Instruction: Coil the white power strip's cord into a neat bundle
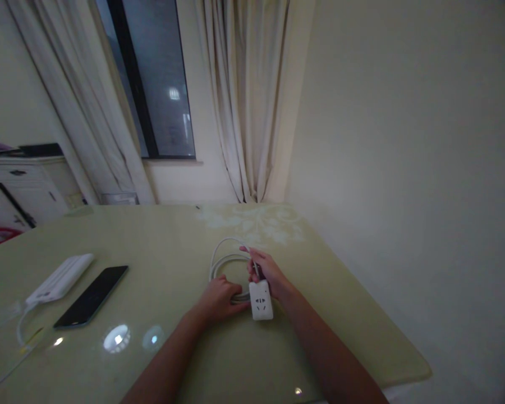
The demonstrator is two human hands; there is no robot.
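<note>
A white extension cord (228,258) lies in loops on the table, and its small socket block (261,301) faces me with its slots showing. My left hand (221,298) is closed round the lower left part of the coil, at the cord's bundled turns. On the other side my right hand (266,269) grips the cord just above the socket block, fingers curled round it. One loop rises above the others and runs toward my right fingers. The cord's plug end cannot be made out.
On the left of the glossy table (160,241) lie a white power bank (61,279) with a cable (21,331) and a dark phone (91,297). A wall (404,168) borders the right side. Curtains (246,101) and a window (160,78) stand behind, a white cabinet (25,182) far left.
</note>
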